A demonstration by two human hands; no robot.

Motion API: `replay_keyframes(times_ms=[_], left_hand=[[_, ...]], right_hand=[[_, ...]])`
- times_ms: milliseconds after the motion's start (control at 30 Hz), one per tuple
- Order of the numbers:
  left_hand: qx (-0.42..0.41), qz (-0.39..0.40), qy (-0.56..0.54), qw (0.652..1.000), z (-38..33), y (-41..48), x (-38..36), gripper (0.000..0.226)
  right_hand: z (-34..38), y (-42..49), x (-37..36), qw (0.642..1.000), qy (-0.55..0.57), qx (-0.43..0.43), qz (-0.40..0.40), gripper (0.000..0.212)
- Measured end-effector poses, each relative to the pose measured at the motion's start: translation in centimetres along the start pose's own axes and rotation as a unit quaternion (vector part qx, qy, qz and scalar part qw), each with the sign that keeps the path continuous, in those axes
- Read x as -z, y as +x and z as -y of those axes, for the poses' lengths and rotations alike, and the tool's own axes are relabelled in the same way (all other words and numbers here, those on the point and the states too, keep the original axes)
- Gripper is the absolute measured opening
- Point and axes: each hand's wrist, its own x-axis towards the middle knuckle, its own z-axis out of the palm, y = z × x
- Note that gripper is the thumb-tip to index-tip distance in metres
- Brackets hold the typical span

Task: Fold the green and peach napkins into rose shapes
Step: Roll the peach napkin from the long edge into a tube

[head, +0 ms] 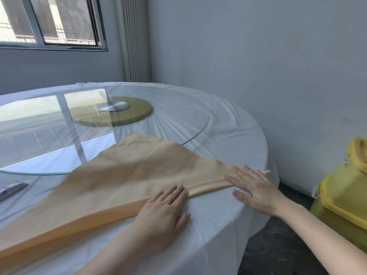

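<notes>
The peach napkin (131,175) lies folded into a triangle on the white tablecloth (228,128), its far tip reaching onto the glass turntable. The long near edge is rolled into a narrow band running from lower left to right. My left hand (164,209) presses flat on the middle of that rolled band with straight fingers. My right hand (252,187) presses flat on the band's right end, near the table's rim. No green napkin is in view.
A round glass turntable (198,133) on a gold base (135,112) covers the table's middle. A grey flat object (12,189) lies at the left edge. A yellow bin (345,197) stands on the floor to the right, close to the wall.
</notes>
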Motion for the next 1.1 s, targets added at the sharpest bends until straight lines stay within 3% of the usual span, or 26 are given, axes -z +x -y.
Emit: replay_keyframes(times_ms=[100,267,433,567,700,767,1100], left_hand=[[0.003,-0.002,0.008,1.000,0.0,0.0,-0.2,0.090],[0.002,-0.021,-0.008,1.000,0.2,0.0,-0.6,0.086],[0.035,-0.015,-0.026,0.999,-0.2,-1.0,0.5,0.080],[0.097,-0.006,0.057,0.994,0.8,-4.3,0.7,0.074],[0.161,0.002,0.067,0.985,2.5,-8.0,1.6,0.101],[0.187,0.043,0.035,0.981,2.7,-8.7,2.0,0.106],[0.168,0.034,-0.011,0.985,4.1,-9.3,2.1,0.061]], right_hand=[[2.6,0.2,0.2,1.000,0.002,0.001,-0.027,0.079],[10.9,1.5,-1.1,0.990,0.044,0.133,-0.024,0.104],[12.7,3.3,-2.2,0.994,0.026,0.104,-0.024,0.125],[12.7,3.1,-2.5,0.995,-0.013,0.093,-0.021,0.127],[12.9,2.9,-2.3,0.996,-0.025,0.080,-0.013,0.127],[13.2,2.9,-2.2,0.997,-0.029,0.074,-0.017,0.126],[20.8,3.1,-2.9,0.975,-0.030,0.219,0.028,0.118]])
